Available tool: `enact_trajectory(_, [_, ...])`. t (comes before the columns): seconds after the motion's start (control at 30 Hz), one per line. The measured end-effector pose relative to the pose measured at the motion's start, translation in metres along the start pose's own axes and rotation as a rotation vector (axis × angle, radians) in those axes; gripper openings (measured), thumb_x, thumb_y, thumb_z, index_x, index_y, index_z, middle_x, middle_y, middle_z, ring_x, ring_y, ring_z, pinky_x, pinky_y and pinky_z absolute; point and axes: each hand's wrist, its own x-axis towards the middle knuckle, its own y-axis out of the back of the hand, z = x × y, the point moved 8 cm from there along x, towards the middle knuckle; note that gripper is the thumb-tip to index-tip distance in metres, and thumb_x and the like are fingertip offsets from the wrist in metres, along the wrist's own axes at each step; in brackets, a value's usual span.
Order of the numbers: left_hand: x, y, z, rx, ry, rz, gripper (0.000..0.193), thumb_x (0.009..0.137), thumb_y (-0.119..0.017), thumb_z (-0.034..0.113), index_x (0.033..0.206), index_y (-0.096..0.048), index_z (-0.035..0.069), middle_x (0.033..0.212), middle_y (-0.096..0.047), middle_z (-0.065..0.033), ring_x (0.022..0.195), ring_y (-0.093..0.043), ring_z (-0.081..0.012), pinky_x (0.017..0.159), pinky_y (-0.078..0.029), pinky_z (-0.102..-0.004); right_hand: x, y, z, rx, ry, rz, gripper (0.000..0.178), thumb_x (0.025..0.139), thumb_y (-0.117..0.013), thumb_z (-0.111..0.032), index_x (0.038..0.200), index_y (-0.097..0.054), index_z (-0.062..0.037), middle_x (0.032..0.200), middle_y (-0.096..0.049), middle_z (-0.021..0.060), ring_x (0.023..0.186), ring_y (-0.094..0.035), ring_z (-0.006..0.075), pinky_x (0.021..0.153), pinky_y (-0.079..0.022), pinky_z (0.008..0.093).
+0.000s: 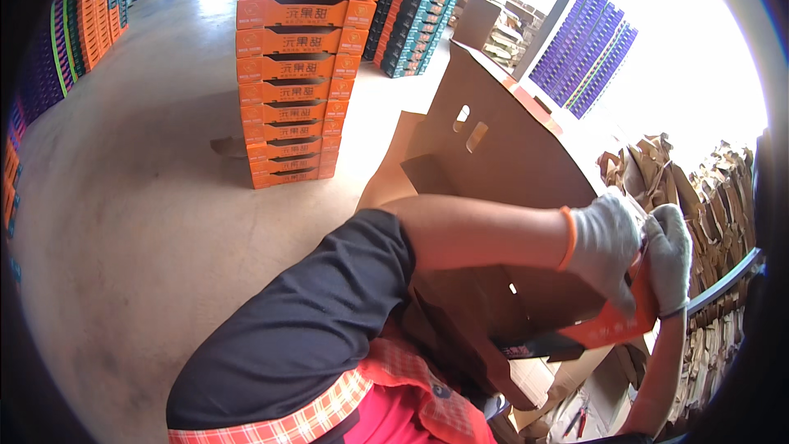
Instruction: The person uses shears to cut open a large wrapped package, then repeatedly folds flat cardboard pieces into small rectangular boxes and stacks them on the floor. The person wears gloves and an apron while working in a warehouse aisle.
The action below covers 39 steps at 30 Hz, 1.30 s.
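Observation:
A large cardboard box [526,148], brown inside with orange printing outside, is tilted in front of me. Its side panel has cut-out hand holes and its flaps stand out unevenly. My left arm reaches across the box, and my left hand [606,242], in a grey-white knit glove with an orange cuff, grips the right-hand corner. On the outer side of that same corner is my right hand [669,255], gloved alike, with its fingers bent around the edge. Both hands nearly touch. The fingertips are partly hidden by the gloves and cardboard.
A tall stack of orange boxes [288,90] stands on the concrete floor [140,255]. Teal and orange stacks [419,25] rise behind it, purple crates [583,49] farther right. Bundles of flattened cardboard [715,222] line the right. Red-handled pliers [582,422] lie low by my right forearm.

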Motion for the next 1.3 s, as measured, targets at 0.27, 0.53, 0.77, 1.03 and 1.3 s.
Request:
enact_trajectory(0.27, [0.031, -0.01, -0.03, -0.119, 0.018, -0.297, 0.088, 0.053, -0.063, 0.084, 0.102, -0.075, 0.011, 0.093, -0.073, -0.0106, 0.086, -0.069, -0.0278, 0.074, -0.052, -0.0366, -0.008, 0.032, 0.008, -0.327, 0.108, 0.095, 0.024, 0.092, -0.055, -0.015, 0.075, -0.057, 0.0024, 0.066, -0.055, 0.0159, 0.058, -0.055, 0.0255, 0.06, -0.045, 0.037])
enact_trajectory(0.53, [0.018, -0.014, -0.026, -0.191, 0.008, -0.216, 0.074, 0.059, -0.071, 0.07, 0.097, -0.073, 0.006, 0.082, -0.071, -0.0135, 0.076, -0.069, -0.0268, 0.073, -0.054, -0.0356, 0.0, -0.025, -0.012, -0.943, 0.687, -0.128, 0.011, 0.084, -0.054, -0.009, 0.087, -0.063, -0.0035, 0.079, -0.063, 0.014, 0.081, -0.063, 0.0327, 0.071, -0.051, 0.0408])
enact_trajectory(0.77, [0.015, 0.008, -0.03, -0.451, -0.21, 0.272, 0.072, 0.075, -0.068, 0.06, 0.121, -0.06, 0.005, 0.103, -0.068, -0.0185, 0.098, -0.066, -0.027, 0.086, -0.05, -0.0356, 0.031, -0.038, 0.024, -0.41, 0.241, -0.186, 0.016, 0.083, -0.061, -0.017, 0.091, -0.067, -0.0052, 0.083, -0.065, 0.0095, 0.078, -0.065, 0.0261, 0.071, -0.051, 0.035])
enact_trajectory(1.03, [-0.087, 0.027, -0.07, -0.496, -0.351, 0.391, 0.091, 0.072, -0.071, 0.058, 0.139, -0.045, 0.004, 0.141, -0.044, -0.0248, 0.122, -0.05, -0.0378, 0.1, -0.042, -0.0437, 0.029, -0.033, -0.024, 0.18, -0.033, -0.197, 0.064, 0.075, -0.071, -0.03, 0.127, -0.055, 0.0043, 0.104, -0.067, 0.0134, 0.092, -0.064, 0.0179, 0.081, -0.052, 0.0283])
enact_trajectory(1.3, [-0.194, 0.022, -0.042, -0.249, -0.004, 0.303, 0.132, 0.053, -0.088, 0.054, 0.151, -0.017, 0.002, 0.15, -0.023, -0.0314, 0.136, -0.032, -0.0478, 0.109, -0.033, -0.0489, -0.085, -0.094, 0.184, 1.342, -0.737, -0.091, 0.033, 0.085, -0.065, -0.024, 0.11, -0.061, -0.0029, 0.093, -0.067, 0.0107, 0.077, -0.067, 0.0194, 0.071, -0.057, 0.0296])
